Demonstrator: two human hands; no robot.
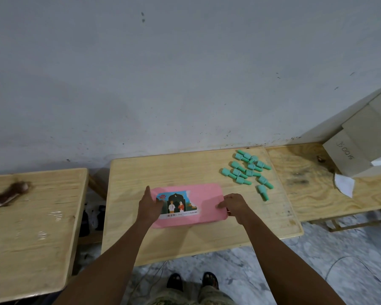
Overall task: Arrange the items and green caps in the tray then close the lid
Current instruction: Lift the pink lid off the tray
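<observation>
The pink tray [207,194] is lying flat at the middle of the tabletop [185,243], lid down, its long axis running left to right. The left grip [149,205] is resting spread on the tray's left end with its fingers straight. The right grip [234,204] is pinching the right edge with curled fingers. A torn label [178,204] on the lid is showing two figures under an arch with a crescent, a barcode and small print, part of it seeming to read "5 pcs". The green caps [249,170] are lying on their sides in a loose cluster at the far right, pointing various ways.
</observation>
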